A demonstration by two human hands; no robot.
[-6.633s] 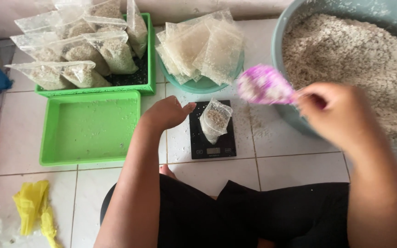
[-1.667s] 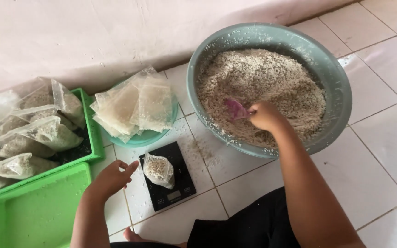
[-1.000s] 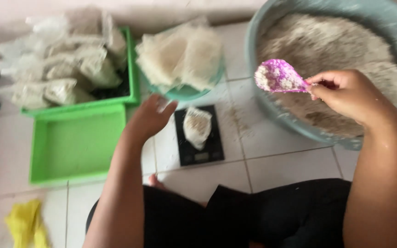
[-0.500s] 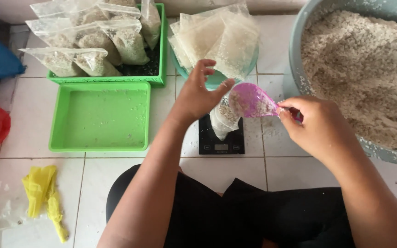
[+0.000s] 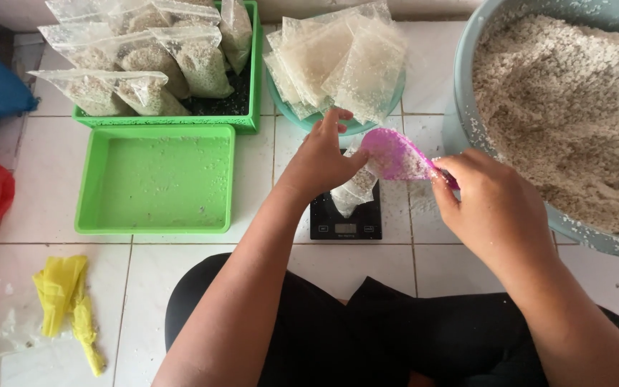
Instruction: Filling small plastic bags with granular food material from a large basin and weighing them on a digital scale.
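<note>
White tiled floor (image 5: 180, 265), person seated on it, dark-clothed legs at the near edge of view. Yellow crumpled plastic (image 5: 66, 301) lies near-left.

Just ahead of the knees sits a small black scale (image 5: 345, 218) with a small clear bag (image 5: 356, 190) standing on it, part filled with pale grain. Left hand (image 5: 320, 161) pinches the bag's mouth open, fingers curled on the rim. Right hand (image 5: 492, 208) is clenched round the handle of a pink scoop (image 5: 392, 154), tipped towards the bag mouth, touching or just above it; can't tell which.

Bag looks thin, floppy and slippery; it won't stand alone, so best held by the top rim, both sides. Grain is loose and spills easily. Scoop is light, stiff plastic; take it by the handle.

Left of the scale: empty green tray (image 5: 155, 179). Beyond it, second green tray (image 5: 238, 118) with filled bags (image 5: 145, 64). Far centre, teal bowl (image 5: 291, 115) stacked with empty bags (image 5: 338, 61). Far right, big grey basin (image 5: 467, 86) of grain mix (image 5: 574, 107).
</note>
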